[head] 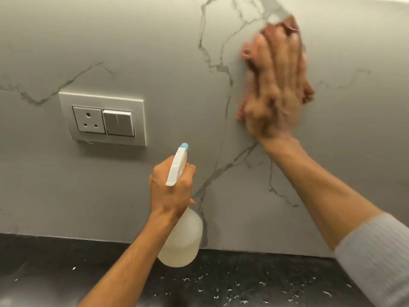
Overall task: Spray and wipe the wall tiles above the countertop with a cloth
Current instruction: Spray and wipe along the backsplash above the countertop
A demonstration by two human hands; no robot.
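A grey marble-veined wall (155, 52) rose above a dark speckled countertop (243, 282). A socket plate (103, 118) sat well left of the fingers. The right hand (276, 85) lay flat, blurred, fingers (265, 63) together, pressing a pinkish cloth (308, 91) against the wall. Below, the left hand (170, 189) gripped a pale spray bottle (183, 240), fingers wrapped round its neck.

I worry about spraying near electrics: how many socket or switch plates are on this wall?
1: the switch plate sits left of the spray bottle; others may lie outside the view.
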